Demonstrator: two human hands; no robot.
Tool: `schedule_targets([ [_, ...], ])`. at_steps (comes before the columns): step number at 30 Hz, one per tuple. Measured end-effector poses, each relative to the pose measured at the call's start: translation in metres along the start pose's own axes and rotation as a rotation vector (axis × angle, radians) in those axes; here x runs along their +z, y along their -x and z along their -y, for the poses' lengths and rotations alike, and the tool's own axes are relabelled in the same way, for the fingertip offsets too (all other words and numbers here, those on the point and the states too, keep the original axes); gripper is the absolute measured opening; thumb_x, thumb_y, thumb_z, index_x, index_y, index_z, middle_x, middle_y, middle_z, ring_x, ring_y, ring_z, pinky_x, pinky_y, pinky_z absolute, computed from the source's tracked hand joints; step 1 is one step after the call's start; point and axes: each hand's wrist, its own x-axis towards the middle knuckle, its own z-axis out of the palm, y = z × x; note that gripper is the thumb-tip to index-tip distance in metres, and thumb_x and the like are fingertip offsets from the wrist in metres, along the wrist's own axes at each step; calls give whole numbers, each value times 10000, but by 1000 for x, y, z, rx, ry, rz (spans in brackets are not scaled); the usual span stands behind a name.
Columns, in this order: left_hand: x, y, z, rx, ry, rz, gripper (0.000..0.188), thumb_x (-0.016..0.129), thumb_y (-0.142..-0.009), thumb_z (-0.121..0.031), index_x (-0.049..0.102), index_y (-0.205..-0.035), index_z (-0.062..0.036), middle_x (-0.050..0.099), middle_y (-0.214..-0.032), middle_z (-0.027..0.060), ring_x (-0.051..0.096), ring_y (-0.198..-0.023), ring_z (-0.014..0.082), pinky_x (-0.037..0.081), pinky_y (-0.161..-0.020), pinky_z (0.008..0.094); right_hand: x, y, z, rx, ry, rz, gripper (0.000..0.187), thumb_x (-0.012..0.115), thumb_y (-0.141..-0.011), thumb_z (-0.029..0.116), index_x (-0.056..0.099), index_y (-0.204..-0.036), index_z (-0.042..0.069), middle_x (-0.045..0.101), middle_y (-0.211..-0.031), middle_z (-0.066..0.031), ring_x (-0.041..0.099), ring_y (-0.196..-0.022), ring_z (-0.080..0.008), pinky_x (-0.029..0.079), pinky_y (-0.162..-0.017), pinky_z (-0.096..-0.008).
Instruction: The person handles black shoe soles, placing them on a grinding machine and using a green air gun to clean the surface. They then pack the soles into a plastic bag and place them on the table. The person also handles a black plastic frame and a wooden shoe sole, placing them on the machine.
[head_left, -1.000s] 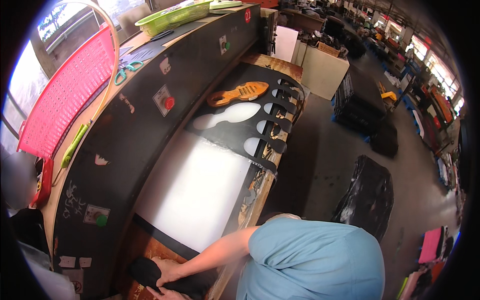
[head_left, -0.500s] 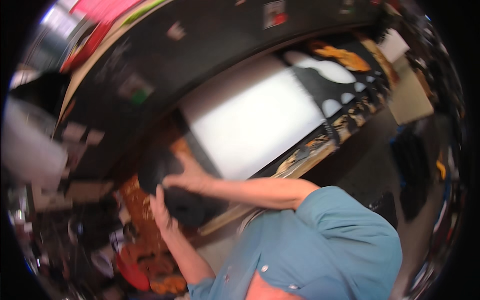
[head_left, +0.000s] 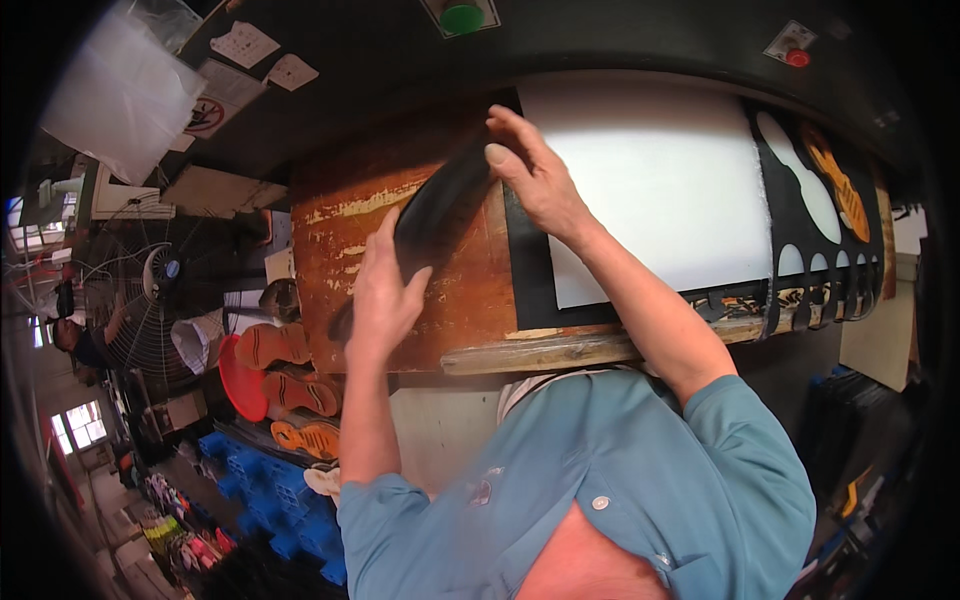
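Observation:
A dark, long, curved bundle (head_left: pixel 440 215), seemingly of black sole-shaped pieces, is tilted between my hands over the worn brown board. Blur hides its layers. My left hand (head_left: pixel 382 295) is wrapped around its near left side, the thumb along the edge. At its far right end, my right hand (head_left: pixel 540 185) grips with curled fingers and thumb. To the right of the bundle lies a white sheet (head_left: pixel 650 190) on a black sheet (head_left: pixel 532 280). Sole-shaped cut-outs show in the black sheet further right, where an orange sole-shaped die (head_left: pixel 838 180) rests.
The brown board (head_left: pixel 335 250) has a wooden front rail (head_left: pixel 540 352). A dark machine beam (head_left: pixel 620 40) with a green button (head_left: pixel 462 17) and red button (head_left: pixel 797 58) spans the back. At left are a fan (head_left: pixel 155 270), more orange dies (head_left: pixel 305 438) and blue plastic pallets (head_left: pixel 270 490).
My view has swung left. The dark bundle, upright-looking and close to the board's front before, now slants away from me, and my right hand has shifted to its far end.

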Motion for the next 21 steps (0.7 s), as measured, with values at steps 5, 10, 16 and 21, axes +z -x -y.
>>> schedule_targets([
  [5, 18, 3, 15, -2, -72, -20, 827, 751, -864, -14, 358, -1591, -55, 574, -1252, 253, 592, -1168, 456, 477, -1037, 532, 3, -17, -32, -36, 397, 17, 629, 674, -1020, 490, 620, -1419, 7, 594, -1439, -205, 569, -1336, -357, 474, -1106, -429],
  [10, 20, 4, 14, 1, -84, -29, 850, 813, -857, -70, 367, -1578, -19, 582, -1346, 269, 579, -1247, 452, 471, -1090, 514, 17, -44, -28, 23, 344, 22, 707, 577, -1043, 573, 613, -1432, -16, 606, -1421, -264, 576, -1334, -433, 456, -1130, -448],
  [16, 36, 5, 19, -17, -81, -114, 921, 873, -815, -160, 368, -1570, -10, 543, -1379, 257, 526, -1266, 448, 427, -1105, 542, 57, -8, -30, 78, 296, 238, 691, 455, -1116, 491, 470, -1543, -53, 467, -1616, -235, 410, -1523, -378, 322, -1260, -434],
  [21, 40, 11, 23, 42, -155, -166, 895, 902, -804, -219, 414, -1533, -42, 532, -1412, 265, 516, -1296, 458, 417, -1119, 558, 54, -8, -38, -138, 389, 212, 553, 535, -1091, 407, 574, -1411, -42, 562, -1472, -248, 498, -1409, -407, 384, -1200, -459],
])
